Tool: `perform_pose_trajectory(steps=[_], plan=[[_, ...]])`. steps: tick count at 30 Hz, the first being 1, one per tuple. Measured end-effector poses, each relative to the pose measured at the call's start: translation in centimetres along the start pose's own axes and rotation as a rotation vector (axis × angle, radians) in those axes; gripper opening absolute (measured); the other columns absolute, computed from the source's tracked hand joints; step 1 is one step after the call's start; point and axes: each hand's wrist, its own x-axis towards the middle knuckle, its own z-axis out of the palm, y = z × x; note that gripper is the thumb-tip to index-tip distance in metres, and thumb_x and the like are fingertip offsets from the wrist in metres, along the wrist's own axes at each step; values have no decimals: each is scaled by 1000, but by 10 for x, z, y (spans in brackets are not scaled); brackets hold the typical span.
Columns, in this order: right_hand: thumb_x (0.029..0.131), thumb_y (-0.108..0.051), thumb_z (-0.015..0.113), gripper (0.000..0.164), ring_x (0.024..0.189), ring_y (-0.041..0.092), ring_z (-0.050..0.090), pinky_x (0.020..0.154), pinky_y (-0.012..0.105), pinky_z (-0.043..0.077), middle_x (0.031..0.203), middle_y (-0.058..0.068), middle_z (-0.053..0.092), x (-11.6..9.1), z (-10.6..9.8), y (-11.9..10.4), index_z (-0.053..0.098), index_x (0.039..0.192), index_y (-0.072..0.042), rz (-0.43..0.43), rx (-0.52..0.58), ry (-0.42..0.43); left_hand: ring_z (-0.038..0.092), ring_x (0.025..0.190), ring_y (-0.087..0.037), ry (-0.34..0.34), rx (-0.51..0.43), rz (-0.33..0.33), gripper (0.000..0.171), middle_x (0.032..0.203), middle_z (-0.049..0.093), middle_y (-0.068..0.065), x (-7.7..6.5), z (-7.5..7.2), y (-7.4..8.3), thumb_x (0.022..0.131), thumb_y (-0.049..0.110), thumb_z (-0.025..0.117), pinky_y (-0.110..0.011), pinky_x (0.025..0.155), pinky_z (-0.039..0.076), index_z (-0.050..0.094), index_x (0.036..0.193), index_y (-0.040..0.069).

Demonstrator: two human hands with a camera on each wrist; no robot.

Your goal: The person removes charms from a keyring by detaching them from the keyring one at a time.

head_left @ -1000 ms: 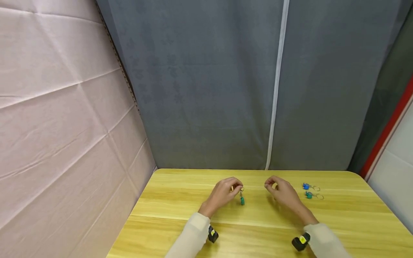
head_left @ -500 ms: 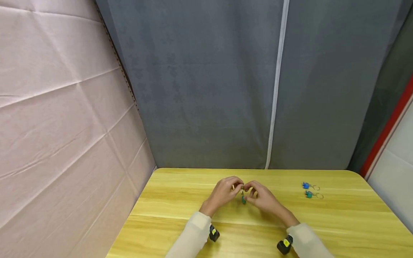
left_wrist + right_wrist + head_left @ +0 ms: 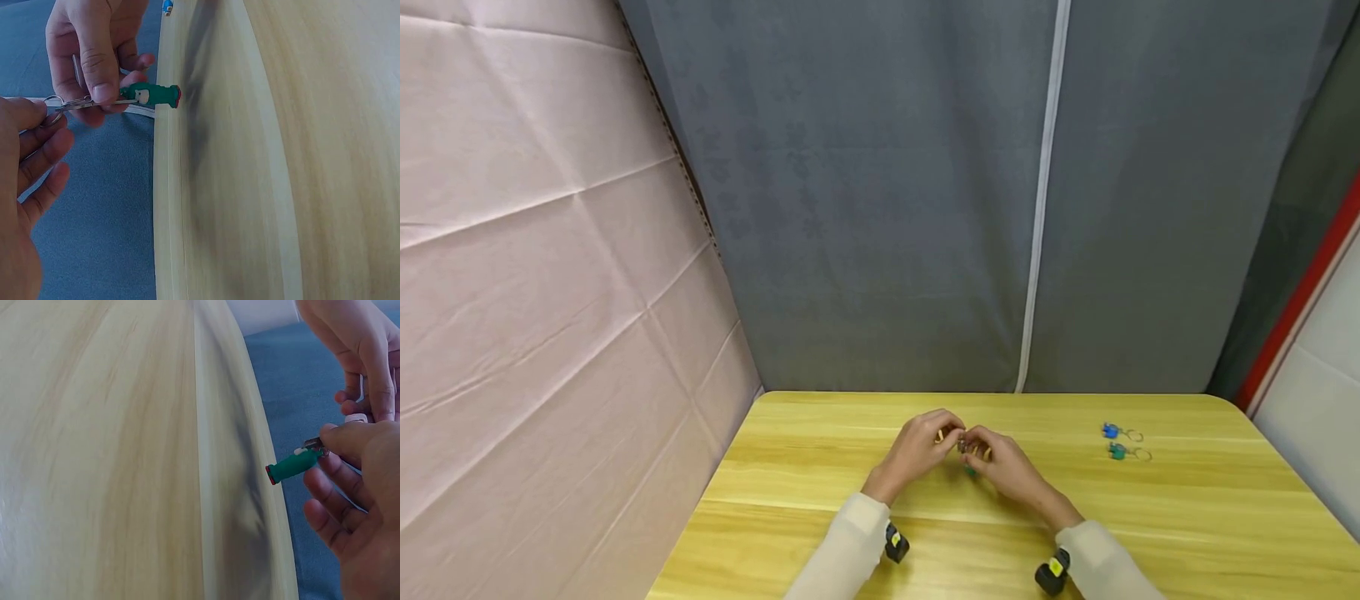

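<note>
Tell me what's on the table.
On the table lie a blue keychain and a teal keychain. The left grip and right grip hold a green keychain above. Whatever grips and sleeves cover can't be seen.

In front of you: wood-grain table [image 3: 1210,508], yellowish, far corners rounded — at your far right, blue keychain [image 3: 1110,431] lying just beyond green keychain [image 3: 1117,451], rings pointing right.

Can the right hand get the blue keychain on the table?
Probably yes: nothing seems to stand between the right hand and the blue keychain. But the right hand is pinching a green keychain, so it would likely have to let go first.
</note>
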Motion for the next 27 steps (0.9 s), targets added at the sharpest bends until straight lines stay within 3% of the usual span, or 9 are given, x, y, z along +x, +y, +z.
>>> perform_pose_trajectory(steps=[18, 27], plan=[[101, -20, 74, 5, 80, 12, 61, 71, 24, 51, 89, -6, 69, -3, -13, 3, 73, 97, -17, 86, 25, 69, 68, 85, -3, -16, -7, -9, 11, 104, 77, 4, -2, -1, -2, 107, 20, 66, -10, 73, 51, 77, 108, 16], [103, -13, 71, 2, 79, 7, 61, 73, 26, 53, 91, -6, 69, -3, -18, 4, 73, 102, -14, 3, 44, 112, 67, 86, -1, -30, -14, -3, 11, 104, 76, 5, -4, 1, -3, 108, 22, 66, -8, 74, 51, 76, 108, 17]])
